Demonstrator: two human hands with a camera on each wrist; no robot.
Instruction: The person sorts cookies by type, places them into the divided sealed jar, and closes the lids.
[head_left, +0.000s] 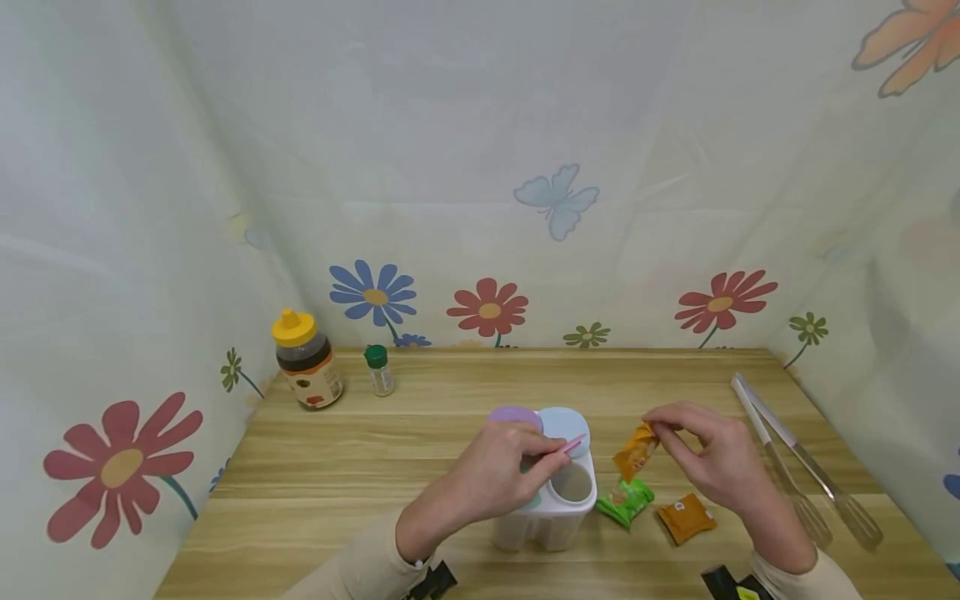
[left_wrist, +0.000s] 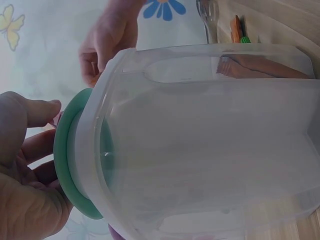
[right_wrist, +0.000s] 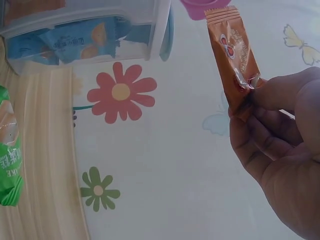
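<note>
My left hand [head_left: 498,471] pinches a round pink lid [head_left: 573,443], tilted nearly edge-on above the uncovered round opening of a white, translucent storage container [head_left: 555,529]. Purple [head_left: 513,414] and light blue [head_left: 562,423] lids cover its far compartments; a green lid [left_wrist: 75,155], mostly hidden by my hand in the head view, caps another. Between thumb and fingers, my right hand [head_left: 708,450] holds an orange-brown snack packet [right_wrist: 235,60] in the air, right of the opening. A similar packet [left_wrist: 265,67] lies inside one compartment, and blue packets [right_wrist: 75,40] show through another wall.
On the table right of the container lie a green snack packet [head_left: 626,502] and another orange one [head_left: 685,518]. Metal tongs [head_left: 795,458] rest at the right edge. A yellow-capped jar [head_left: 309,362] and a small green-capped bottle [head_left: 379,372] stand at the back left. Printed curtains enclose the table.
</note>
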